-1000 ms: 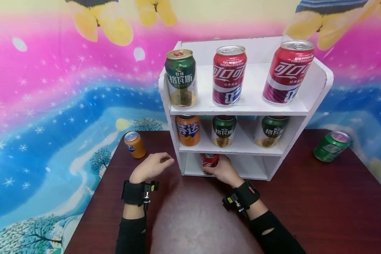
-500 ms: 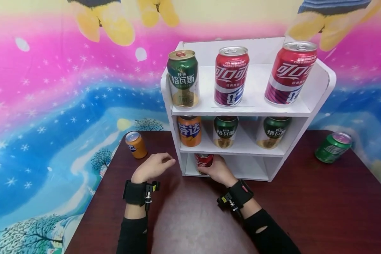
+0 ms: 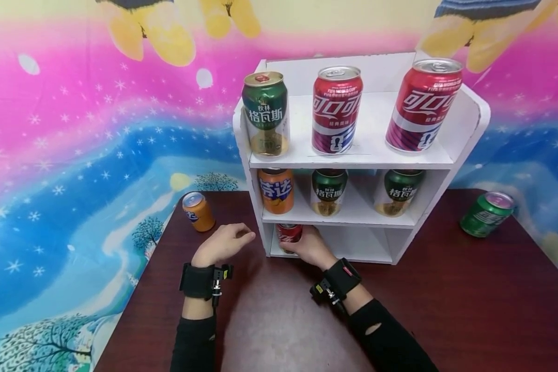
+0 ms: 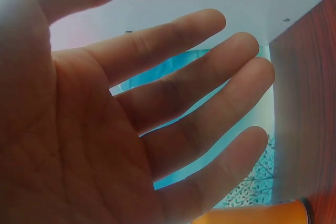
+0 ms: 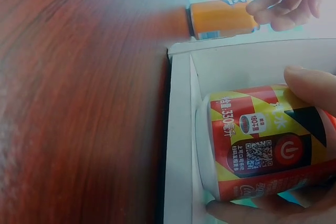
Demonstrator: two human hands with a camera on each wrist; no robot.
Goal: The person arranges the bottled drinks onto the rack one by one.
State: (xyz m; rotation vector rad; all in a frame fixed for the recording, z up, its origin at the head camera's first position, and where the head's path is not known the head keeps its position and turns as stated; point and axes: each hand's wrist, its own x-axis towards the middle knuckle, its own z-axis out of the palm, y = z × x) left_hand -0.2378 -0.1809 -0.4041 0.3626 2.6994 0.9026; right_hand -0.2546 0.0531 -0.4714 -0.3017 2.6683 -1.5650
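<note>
My right hand (image 3: 310,247) grips a red cola can (image 3: 289,235) at the left end of the bottom level of a white shelf (image 3: 339,222). In the right wrist view the cola can (image 5: 268,140) shows a yellow and red label, with the thumb on one side and fingers curled round the other. Its base sits close to the shelf floor. My left hand (image 3: 224,244) hovers left of the shelf with relaxed, spread fingers and holds nothing; its palm and fingers (image 4: 178,87) fill much of the left wrist view. Nearest to it stands an orange soda can (image 3: 199,213).
On the top level stand a green and gold can (image 3: 266,116) and two red cola cans (image 3: 337,111). The middle level holds an orange can (image 3: 276,192) and two green-gold cans (image 3: 328,192). A green can (image 3: 485,214) rests on the dark table (image 3: 483,299) at right.
My right hand has moved left along the bottom level with the cola can, bringing it close to the shelf's left wall. The left hand has stayed where it was.
</note>
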